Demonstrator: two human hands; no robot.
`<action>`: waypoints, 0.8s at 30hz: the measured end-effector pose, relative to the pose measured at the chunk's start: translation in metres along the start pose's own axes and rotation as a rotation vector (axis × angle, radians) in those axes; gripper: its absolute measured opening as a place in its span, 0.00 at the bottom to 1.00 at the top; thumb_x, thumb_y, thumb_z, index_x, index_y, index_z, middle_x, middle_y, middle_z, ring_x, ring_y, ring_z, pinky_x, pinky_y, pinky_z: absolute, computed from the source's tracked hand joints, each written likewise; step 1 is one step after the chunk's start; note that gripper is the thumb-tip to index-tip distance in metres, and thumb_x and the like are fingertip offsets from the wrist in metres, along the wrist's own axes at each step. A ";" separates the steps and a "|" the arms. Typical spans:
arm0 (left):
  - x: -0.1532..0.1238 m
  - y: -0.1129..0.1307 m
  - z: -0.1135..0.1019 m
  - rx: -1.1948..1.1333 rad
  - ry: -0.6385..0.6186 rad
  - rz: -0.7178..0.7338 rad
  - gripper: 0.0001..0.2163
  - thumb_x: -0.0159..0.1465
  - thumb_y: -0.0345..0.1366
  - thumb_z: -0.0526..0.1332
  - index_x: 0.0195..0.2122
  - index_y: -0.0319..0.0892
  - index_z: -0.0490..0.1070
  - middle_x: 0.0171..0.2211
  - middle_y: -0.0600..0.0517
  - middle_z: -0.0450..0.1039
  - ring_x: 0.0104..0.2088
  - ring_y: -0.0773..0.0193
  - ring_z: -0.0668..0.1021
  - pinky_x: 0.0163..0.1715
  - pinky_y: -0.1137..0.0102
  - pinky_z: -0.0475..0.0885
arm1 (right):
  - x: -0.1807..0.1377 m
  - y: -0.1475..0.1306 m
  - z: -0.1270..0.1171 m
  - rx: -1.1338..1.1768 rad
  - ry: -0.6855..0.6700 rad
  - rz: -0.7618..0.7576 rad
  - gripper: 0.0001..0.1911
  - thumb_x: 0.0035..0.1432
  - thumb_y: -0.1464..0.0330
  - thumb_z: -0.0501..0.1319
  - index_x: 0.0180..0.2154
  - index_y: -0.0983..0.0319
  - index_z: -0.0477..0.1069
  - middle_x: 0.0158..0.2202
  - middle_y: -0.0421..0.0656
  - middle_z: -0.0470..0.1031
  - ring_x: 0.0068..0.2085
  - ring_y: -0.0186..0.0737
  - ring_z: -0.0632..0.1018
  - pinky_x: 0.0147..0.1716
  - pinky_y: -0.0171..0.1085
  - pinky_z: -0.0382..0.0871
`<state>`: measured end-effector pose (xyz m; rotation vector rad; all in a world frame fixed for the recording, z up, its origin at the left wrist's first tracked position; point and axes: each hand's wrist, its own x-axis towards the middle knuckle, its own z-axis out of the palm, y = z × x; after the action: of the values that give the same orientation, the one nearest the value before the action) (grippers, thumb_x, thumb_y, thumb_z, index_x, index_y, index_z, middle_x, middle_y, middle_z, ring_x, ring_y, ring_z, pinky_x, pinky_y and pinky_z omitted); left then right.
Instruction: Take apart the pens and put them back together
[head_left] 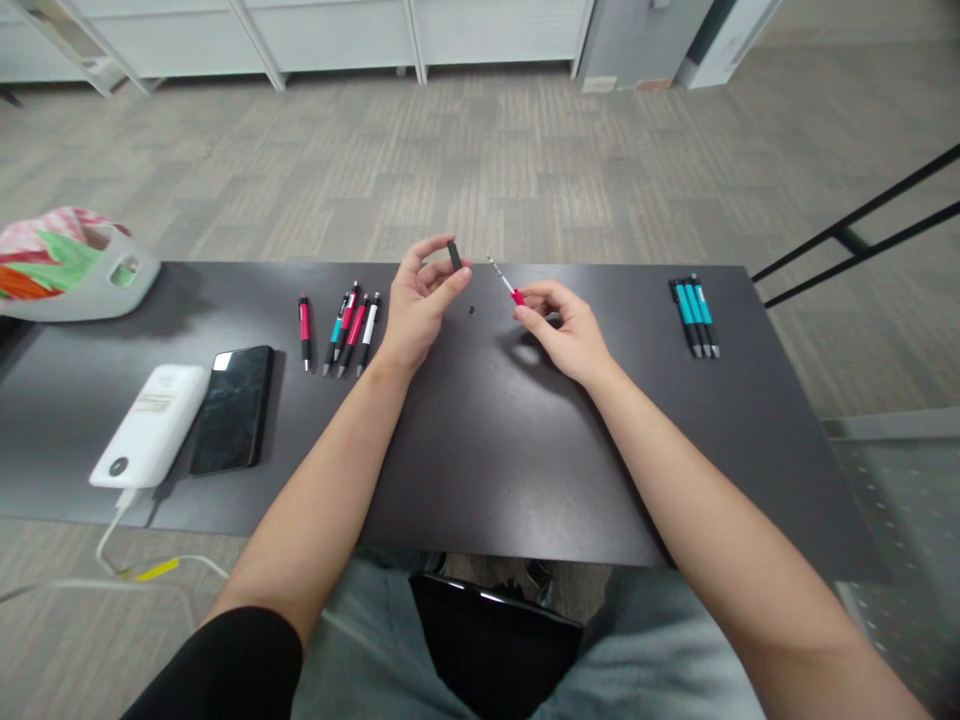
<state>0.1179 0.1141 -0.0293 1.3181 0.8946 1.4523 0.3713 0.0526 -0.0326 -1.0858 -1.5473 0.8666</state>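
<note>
My left hand point(421, 300) is raised above the black table point(480, 470) and pinches a short black pen part point(454, 255) between thumb and fingertips. My right hand point(564, 325) holds a red pen piece with its thin refill and spring point(507, 281) sticking out toward the left hand. The two hands are a small gap apart. A tiny dark piece point(472, 310) lies on the table between them.
Several red, teal and white pens point(346, 330) lie left of my left hand. Teal pens point(695, 315) lie at the far right. A white power bank point(152, 425) and a black phone point(233, 408) lie at the left, a colourful bag point(67, 262) beyond them.
</note>
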 end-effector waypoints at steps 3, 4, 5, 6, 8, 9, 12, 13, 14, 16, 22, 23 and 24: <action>0.004 -0.001 -0.001 -0.098 0.084 -0.057 0.27 0.67 0.52 0.91 0.61 0.57 0.84 0.51 0.51 0.93 0.48 0.58 0.93 0.46 0.66 0.86 | -0.001 0.000 -0.001 -0.023 -0.029 -0.009 0.23 0.73 0.39 0.78 0.53 0.47 0.89 0.45 0.46 0.89 0.47 0.57 0.86 0.58 0.60 0.86; 0.004 -0.001 -0.001 -0.122 0.103 -0.071 0.25 0.67 0.51 0.90 0.59 0.58 0.85 0.51 0.52 0.93 0.48 0.58 0.93 0.45 0.66 0.86 | -0.001 0.000 -0.002 -0.027 -0.040 -0.011 0.21 0.74 0.40 0.78 0.53 0.47 0.89 0.46 0.46 0.89 0.47 0.58 0.87 0.58 0.62 0.86; 0.004 -0.001 -0.001 -0.144 0.119 -0.080 0.23 0.68 0.51 0.90 0.58 0.58 0.85 0.50 0.53 0.93 0.48 0.58 0.94 0.45 0.66 0.87 | -0.002 0.000 -0.003 -0.029 -0.050 -0.014 0.21 0.75 0.41 0.78 0.54 0.47 0.89 0.46 0.47 0.89 0.47 0.59 0.87 0.58 0.63 0.86; 0.004 0.000 -0.001 -0.165 0.133 -0.084 0.22 0.69 0.51 0.90 0.56 0.58 0.85 0.49 0.54 0.93 0.48 0.59 0.94 0.44 0.66 0.88 | -0.002 -0.001 -0.003 -0.030 -0.060 -0.016 0.20 0.75 0.41 0.78 0.54 0.46 0.90 0.46 0.47 0.89 0.47 0.59 0.87 0.58 0.63 0.87; 0.003 0.002 0.001 -0.200 0.157 -0.086 0.19 0.70 0.50 0.89 0.54 0.58 0.85 0.46 0.55 0.92 0.48 0.59 0.95 0.45 0.67 0.89 | -0.002 -0.002 -0.003 -0.033 -0.076 -0.019 0.19 0.75 0.42 0.77 0.54 0.46 0.90 0.46 0.47 0.89 0.47 0.59 0.87 0.57 0.63 0.87; 0.002 0.004 0.002 -0.215 0.168 -0.087 0.18 0.71 0.50 0.89 0.54 0.58 0.85 0.46 0.56 0.92 0.47 0.59 0.95 0.45 0.67 0.90 | -0.002 -0.002 -0.004 -0.038 -0.084 -0.019 0.18 0.76 0.42 0.77 0.54 0.46 0.90 0.45 0.47 0.89 0.46 0.59 0.87 0.56 0.63 0.86; -0.001 0.011 0.008 -0.253 0.186 -0.097 0.16 0.71 0.47 0.89 0.51 0.56 0.85 0.45 0.57 0.93 0.45 0.61 0.95 0.44 0.68 0.90 | -0.002 -0.005 -0.003 -0.066 -0.096 -0.015 0.17 0.76 0.44 0.77 0.53 0.46 0.91 0.44 0.47 0.89 0.45 0.59 0.87 0.54 0.62 0.86; -0.002 0.013 0.010 -0.263 0.187 -0.100 0.15 0.72 0.46 0.89 0.50 0.56 0.85 0.45 0.57 0.93 0.45 0.61 0.95 0.43 0.69 0.90 | -0.003 -0.007 -0.003 -0.076 -0.096 -0.011 0.17 0.76 0.44 0.77 0.53 0.46 0.91 0.44 0.47 0.89 0.44 0.59 0.86 0.54 0.62 0.86; -0.003 0.015 0.012 -0.271 0.187 -0.103 0.15 0.72 0.44 0.89 0.50 0.55 0.85 0.44 0.57 0.93 0.44 0.62 0.95 0.43 0.69 0.90 | -0.003 -0.008 -0.003 -0.085 -0.096 -0.005 0.17 0.76 0.44 0.77 0.53 0.46 0.91 0.44 0.47 0.89 0.44 0.59 0.86 0.54 0.62 0.86; -0.004 0.019 0.015 -0.266 0.195 -0.115 0.15 0.72 0.43 0.89 0.49 0.55 0.85 0.43 0.57 0.93 0.44 0.62 0.95 0.43 0.70 0.89 | -0.003 -0.011 -0.004 -0.099 -0.097 0.010 0.18 0.75 0.43 0.77 0.52 0.46 0.91 0.44 0.47 0.89 0.45 0.59 0.86 0.55 0.62 0.85; -0.002 0.016 0.012 -0.155 0.170 -0.126 0.16 0.72 0.46 0.88 0.51 0.56 0.83 0.46 0.56 0.93 0.47 0.60 0.95 0.47 0.67 0.90 | -0.003 -0.015 -0.004 -0.099 -0.105 0.013 0.18 0.75 0.42 0.78 0.52 0.46 0.91 0.44 0.47 0.88 0.46 0.60 0.86 0.58 0.64 0.86; -0.002 0.015 0.011 -0.125 0.148 -0.113 0.16 0.73 0.47 0.87 0.51 0.57 0.83 0.47 0.56 0.94 0.48 0.59 0.95 0.47 0.66 0.90 | -0.003 -0.015 -0.004 -0.095 -0.105 0.009 0.18 0.75 0.42 0.78 0.52 0.46 0.91 0.44 0.47 0.88 0.45 0.60 0.85 0.57 0.64 0.86; -0.002 0.014 0.010 -0.092 0.126 -0.098 0.16 0.73 0.49 0.87 0.51 0.57 0.83 0.47 0.56 0.94 0.49 0.58 0.95 0.48 0.64 0.90 | -0.003 -0.014 -0.004 -0.092 -0.105 0.008 0.18 0.75 0.42 0.77 0.52 0.46 0.91 0.44 0.47 0.88 0.45 0.60 0.85 0.57 0.64 0.86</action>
<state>0.1249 0.1077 -0.0151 1.1097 0.9492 1.4941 0.3721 0.0454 -0.0194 -1.1283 -1.6852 0.8768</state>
